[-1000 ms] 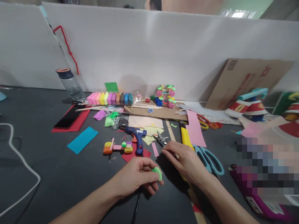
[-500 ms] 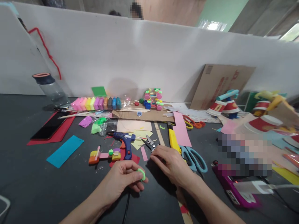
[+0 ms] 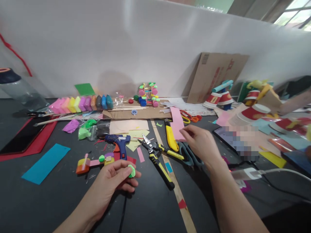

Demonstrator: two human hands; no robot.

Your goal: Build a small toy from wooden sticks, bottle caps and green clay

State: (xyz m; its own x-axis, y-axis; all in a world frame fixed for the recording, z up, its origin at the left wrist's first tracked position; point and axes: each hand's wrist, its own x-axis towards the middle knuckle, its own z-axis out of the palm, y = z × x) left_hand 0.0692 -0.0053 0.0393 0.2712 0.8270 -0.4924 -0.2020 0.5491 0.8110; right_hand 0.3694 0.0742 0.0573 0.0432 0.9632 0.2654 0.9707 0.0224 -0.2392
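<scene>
The left hand [image 3: 113, 182] pinched a green clay piece [image 3: 131, 171] near the table's front edge, while the right hand [image 3: 202, 144], fingers narrowed, met the pink paper strip [image 3: 176, 122] mid-table, its grip unclear.

This is a craft workbench, closed off at twelve o'clock by a white partition board [image 3: 145, 48]. On the dark table [image 3: 48, 200] lie modelling clay blocks [image 3: 80, 103] at ten o'clock, a glue gun [image 3: 118, 142] at centre and paper cups [image 3: 218, 98] at two o'clock.

Glue gun [image 3: 118, 144] sits just behind left hand [image 3: 111, 181], pliers [image 3: 157, 160] off to its right; scissors [image 3: 188, 154] just left of right hand [image 3: 201, 142].
</scene>
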